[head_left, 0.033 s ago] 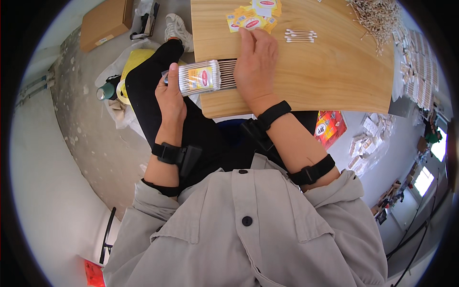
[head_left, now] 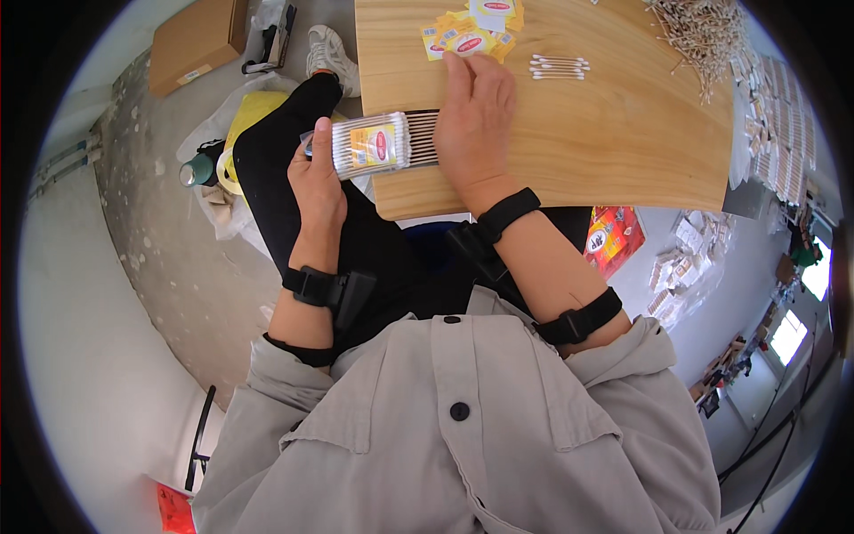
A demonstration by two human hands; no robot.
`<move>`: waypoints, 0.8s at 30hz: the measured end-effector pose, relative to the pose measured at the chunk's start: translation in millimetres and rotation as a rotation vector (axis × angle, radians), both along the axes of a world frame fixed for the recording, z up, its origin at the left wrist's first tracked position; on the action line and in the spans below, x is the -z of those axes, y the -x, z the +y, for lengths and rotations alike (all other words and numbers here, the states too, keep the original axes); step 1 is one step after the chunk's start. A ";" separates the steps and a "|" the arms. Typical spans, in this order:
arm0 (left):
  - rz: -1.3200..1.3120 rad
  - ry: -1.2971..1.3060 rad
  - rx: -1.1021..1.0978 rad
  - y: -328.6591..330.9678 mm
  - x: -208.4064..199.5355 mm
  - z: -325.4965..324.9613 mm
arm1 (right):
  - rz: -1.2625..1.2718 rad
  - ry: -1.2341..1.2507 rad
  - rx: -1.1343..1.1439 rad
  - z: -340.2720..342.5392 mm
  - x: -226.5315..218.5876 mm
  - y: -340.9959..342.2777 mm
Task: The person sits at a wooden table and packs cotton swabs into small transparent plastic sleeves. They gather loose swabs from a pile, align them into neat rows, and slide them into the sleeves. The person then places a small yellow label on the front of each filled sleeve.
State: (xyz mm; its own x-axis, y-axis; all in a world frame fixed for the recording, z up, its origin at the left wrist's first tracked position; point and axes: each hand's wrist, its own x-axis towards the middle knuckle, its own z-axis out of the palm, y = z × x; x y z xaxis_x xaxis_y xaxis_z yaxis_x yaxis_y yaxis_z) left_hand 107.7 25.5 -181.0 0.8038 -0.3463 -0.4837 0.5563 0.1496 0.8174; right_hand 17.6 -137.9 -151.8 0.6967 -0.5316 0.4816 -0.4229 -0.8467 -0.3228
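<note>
My left hand (head_left: 315,173) is closed around the left end of a clear pack of cotton swabs (head_left: 369,144). White tips fill the pack, and a yellow and white label with a red oval shows through its front. The pack lies sideways across the table's left edge, its swab sticks running right until my right hand hides their far end. My right hand (head_left: 480,116) rests back up on the table, fingers bent and tips at the near edge of a pile of yellow label cards (head_left: 485,22). It pinches at a card there; the fingertips partly cover the contact.
Several loose cotton swabs (head_left: 559,67) lie in a row on the wooden table (head_left: 623,133). A big heap of swabs (head_left: 703,36) covers the far right corner. Bagged swabs (head_left: 689,258) and a red packet (head_left: 614,238) are right of my legs. A cardboard box (head_left: 197,44) stands far left.
</note>
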 end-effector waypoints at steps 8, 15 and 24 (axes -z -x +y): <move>-0.107 -0.072 -0.002 0.8 -4.4 -0.2 | 0.040 -0.076 -0.027 11.4 -3.5 -9.5; -0.114 -0.159 0.013 -0.5 -19.9 0.5 | -0.330 -0.634 0.053 13.5 -13.0 10.4; -0.095 -0.120 0.074 -1.8 -15.7 5.4 | -0.591 -1.162 -0.035 50.8 -15.7 10.4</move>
